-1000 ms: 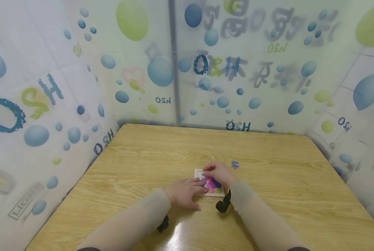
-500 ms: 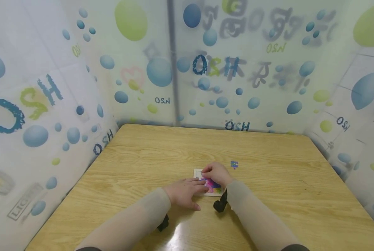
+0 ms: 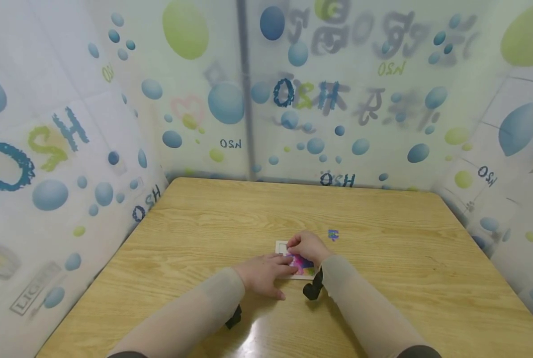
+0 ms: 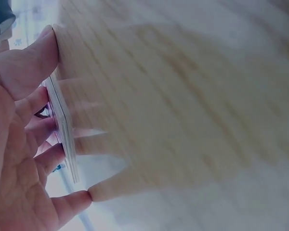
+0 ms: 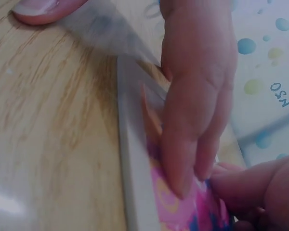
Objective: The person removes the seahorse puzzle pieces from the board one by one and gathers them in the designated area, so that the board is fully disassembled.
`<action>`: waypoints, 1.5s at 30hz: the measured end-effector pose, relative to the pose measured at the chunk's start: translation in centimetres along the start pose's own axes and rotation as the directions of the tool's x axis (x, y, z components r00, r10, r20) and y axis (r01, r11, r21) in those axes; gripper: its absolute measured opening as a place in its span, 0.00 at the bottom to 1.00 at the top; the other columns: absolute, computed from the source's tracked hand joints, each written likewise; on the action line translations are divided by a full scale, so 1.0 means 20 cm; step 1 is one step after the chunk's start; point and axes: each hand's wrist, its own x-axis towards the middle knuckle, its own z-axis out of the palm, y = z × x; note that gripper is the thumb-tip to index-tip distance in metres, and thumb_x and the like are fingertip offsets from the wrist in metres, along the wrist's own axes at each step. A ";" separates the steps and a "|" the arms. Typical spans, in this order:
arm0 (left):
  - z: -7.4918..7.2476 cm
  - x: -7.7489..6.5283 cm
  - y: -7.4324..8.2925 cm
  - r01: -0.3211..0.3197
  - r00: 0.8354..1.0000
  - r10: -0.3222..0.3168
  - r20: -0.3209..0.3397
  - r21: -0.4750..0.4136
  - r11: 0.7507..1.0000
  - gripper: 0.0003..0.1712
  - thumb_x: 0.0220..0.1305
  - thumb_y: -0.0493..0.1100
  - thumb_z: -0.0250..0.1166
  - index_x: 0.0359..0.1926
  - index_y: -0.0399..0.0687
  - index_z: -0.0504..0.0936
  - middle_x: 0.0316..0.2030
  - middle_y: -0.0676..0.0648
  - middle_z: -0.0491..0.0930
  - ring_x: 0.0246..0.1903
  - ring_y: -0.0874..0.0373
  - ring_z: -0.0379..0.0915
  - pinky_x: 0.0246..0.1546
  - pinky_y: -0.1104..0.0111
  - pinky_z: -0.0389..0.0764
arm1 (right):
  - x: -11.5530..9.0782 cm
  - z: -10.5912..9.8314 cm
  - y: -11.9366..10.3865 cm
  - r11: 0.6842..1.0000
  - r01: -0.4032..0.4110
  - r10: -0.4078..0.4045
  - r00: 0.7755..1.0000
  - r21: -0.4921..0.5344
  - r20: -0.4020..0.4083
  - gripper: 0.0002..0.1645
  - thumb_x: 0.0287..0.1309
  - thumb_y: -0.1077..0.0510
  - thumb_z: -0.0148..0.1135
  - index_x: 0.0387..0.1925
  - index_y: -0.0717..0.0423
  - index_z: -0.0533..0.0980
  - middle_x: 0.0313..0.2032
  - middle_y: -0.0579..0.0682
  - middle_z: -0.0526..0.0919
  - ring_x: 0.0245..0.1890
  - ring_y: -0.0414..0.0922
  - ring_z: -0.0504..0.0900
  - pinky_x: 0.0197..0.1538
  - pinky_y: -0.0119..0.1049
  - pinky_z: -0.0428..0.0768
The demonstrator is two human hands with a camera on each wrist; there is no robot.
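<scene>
Jigsaw puzzle (image 3: pixel 301 265) under both hands on the worktop (image 3: pixel 195 214)

The puzzle, mostly pink with some blue, is held within a white frame (image 3: pixel 279 244), laid flat at the near middle of the worktop. Pale backing is exposed at the frame's far left corner. A loose piece (image 3: pixel 333 234), blue and purple, is seen lying flat to the far right of the frame, near the right hand (image 3: pixel 310 246) but apart from it. The worktop is enclosed on the left, far and right sides by a sheet (image 3: pixel 360 64) printed with blue and green ovals.

Much of the picture is hidden by the hands. From the left, the left hand (image 3: pixel 263 275) is laid palm down, its fingers extended and spread over the puzzle, nothing gripped, its thumb turned toward the near side. The right hand is arched in from the right, with its fingers curled and brought close to the thumb over the frame's far side; whether anything is pinched there cannot be told. A black wrist mount (image 3: pixel 312 291) is worn beneath the right sleeve (image 3: pixel 365 298).
</scene>
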 end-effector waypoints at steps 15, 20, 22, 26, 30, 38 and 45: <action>0.00 0.01 -0.01 -0.040 0.999 0.040 -0.013 0.024 0.999 0.42 0.59 0.63 0.63 0.72 0.59 0.62 0.73 0.51 0.53 0.71 0.51 0.50 0.70 0.64 0.53 | 0.01 0.00 -0.03 0.999 -0.007 0.008 1.000 -0.052 0.015 0.02 0.57 0.63 0.66 0.34 0.55 0.80 0.38 0.50 0.80 0.42 0.48 0.74 0.52 0.45 0.70; 0.00 0.00 -0.01 -0.036 0.999 0.036 -0.011 0.018 0.999 0.42 0.59 0.64 0.63 0.72 0.59 0.62 0.73 0.51 0.53 0.71 0.50 0.49 0.70 0.63 0.53 | 0.01 0.01 -0.02 0.997 0.030 -0.030 1.000 -0.073 0.004 0.02 0.57 0.64 0.65 0.33 0.55 0.81 0.36 0.49 0.80 0.41 0.47 0.74 0.52 0.44 0.71; 0.00 0.00 -0.01 -0.036 0.999 0.036 -0.010 0.016 0.999 0.42 0.59 0.64 0.63 0.72 0.59 0.62 0.73 0.51 0.53 0.71 0.50 0.49 0.70 0.63 0.53 | 0.01 0.01 -0.02 0.995 0.045 -0.045 0.999 -0.084 0.002 0.02 0.57 0.64 0.65 0.34 0.56 0.81 0.36 0.49 0.80 0.41 0.47 0.75 0.51 0.45 0.72; 0.00 0.00 -0.01 -0.037 0.999 0.037 -0.008 0.015 0.999 0.42 0.59 0.63 0.63 0.72 0.59 0.62 0.73 0.51 0.53 0.71 0.51 0.49 0.70 0.63 0.53 | 0.01 0.01 -0.02 0.995 0.045 -0.045 0.999 -0.085 0.003 0.03 0.57 0.64 0.66 0.34 0.56 0.81 0.36 0.49 0.80 0.40 0.47 0.75 0.51 0.44 0.72; 0.00 0.00 -0.01 -0.033 0.999 0.033 -0.004 0.007 0.999 0.42 0.59 0.63 0.63 0.72 0.59 0.62 0.73 0.51 0.53 0.71 0.50 0.49 0.70 0.63 0.53 | 0.01 0.00 -0.02 0.997 0.028 -0.028 1.000 -0.067 0.008 0.03 0.57 0.64 0.66 0.34 0.55 0.81 0.36 0.49 0.80 0.40 0.47 0.74 0.50 0.43 0.72; 0.00 0.00 -0.01 -0.033 0.999 0.033 -0.001 0.001 0.999 0.42 0.60 0.63 0.63 0.72 0.59 0.62 0.73 0.51 0.52 0.71 0.50 0.49 0.70 0.62 0.53 | 0.01 0.00 -0.02 0.999 0.026 -0.025 1.000 -0.042 0.014 0.03 0.58 0.64 0.65 0.34 0.55 0.81 0.37 0.49 0.80 0.40 0.47 0.74 0.50 0.44 0.71; 0.01 0.00 -0.01 -0.025 1.000 0.025 -0.011 0.000 1.000 0.42 0.59 0.63 0.63 0.72 0.60 0.62 0.73 0.51 0.52 0.71 0.50 0.49 0.70 0.61 0.55 | 0.02 0.01 -0.01 0.990 0.104 -0.104 0.995 -0.096 0.004 0.02 0.56 0.66 0.66 0.32 0.57 0.81 0.33 0.48 0.80 0.38 0.45 0.74 0.48 0.41 0.73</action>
